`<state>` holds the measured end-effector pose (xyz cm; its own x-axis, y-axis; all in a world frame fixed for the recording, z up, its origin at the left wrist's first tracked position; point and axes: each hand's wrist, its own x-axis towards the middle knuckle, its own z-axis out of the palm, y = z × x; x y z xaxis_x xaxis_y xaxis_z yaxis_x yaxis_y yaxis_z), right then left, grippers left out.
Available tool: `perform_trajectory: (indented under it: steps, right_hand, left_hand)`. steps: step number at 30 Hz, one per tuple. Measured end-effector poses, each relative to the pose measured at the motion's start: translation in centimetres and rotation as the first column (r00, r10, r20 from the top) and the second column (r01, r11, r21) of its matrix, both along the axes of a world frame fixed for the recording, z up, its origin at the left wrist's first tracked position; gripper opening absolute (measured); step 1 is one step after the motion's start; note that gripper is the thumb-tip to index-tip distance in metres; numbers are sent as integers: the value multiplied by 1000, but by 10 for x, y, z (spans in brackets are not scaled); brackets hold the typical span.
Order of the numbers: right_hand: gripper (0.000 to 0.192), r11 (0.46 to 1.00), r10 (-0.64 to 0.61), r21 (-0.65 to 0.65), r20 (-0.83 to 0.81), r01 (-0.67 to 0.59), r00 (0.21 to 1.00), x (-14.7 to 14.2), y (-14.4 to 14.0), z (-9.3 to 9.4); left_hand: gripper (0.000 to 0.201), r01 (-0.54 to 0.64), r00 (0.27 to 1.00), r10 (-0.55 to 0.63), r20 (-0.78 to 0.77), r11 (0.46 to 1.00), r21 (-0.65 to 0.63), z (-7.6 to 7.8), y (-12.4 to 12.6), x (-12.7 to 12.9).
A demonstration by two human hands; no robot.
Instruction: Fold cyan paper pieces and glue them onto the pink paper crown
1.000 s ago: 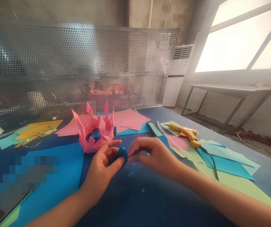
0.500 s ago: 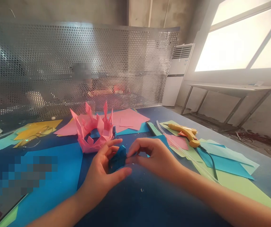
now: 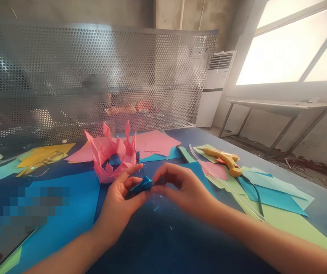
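Between my hands is a small folded piece of blue paper, tilted low over the dark blue tabletop. My left hand has it between thumb and fingers, with the index finger raised off it. The fingertips of my right hand pinch its right end. Just behind my left hand stands a pink folded-paper crown with pointed tips. Small blue and pale scraps lie on the table below my hands. Part of the folded piece is hidden by my left fingers.
A yellow hot glue gun lies at right, its cord crossing coloured sheets and clear glue sticks. A large blue sheet is at left. Glasses rest on yellow paper. A perforated metal screen stands behind the table.
The folded blue paper has been tipped down flatter and sits lower. My left thumb has drawn in against it and my left index finger has lowered slightly.
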<state>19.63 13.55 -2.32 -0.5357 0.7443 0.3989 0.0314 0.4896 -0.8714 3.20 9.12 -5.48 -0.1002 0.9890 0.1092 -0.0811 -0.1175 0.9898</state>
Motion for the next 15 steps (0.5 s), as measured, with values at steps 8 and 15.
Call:
perform_trajectory:
  steps: [8,15]
  right_hand:
    - [29,970,-1,241,105,-24,994,4,2,-4]
    - [20,951,-56,310,149,7,987,3,0,-10]
  left_hand:
    - [47,-148,989,149,-20,987,63,-2,2,-3]
    - [80,-101,965,131,226,985,-140,0,3,-1]
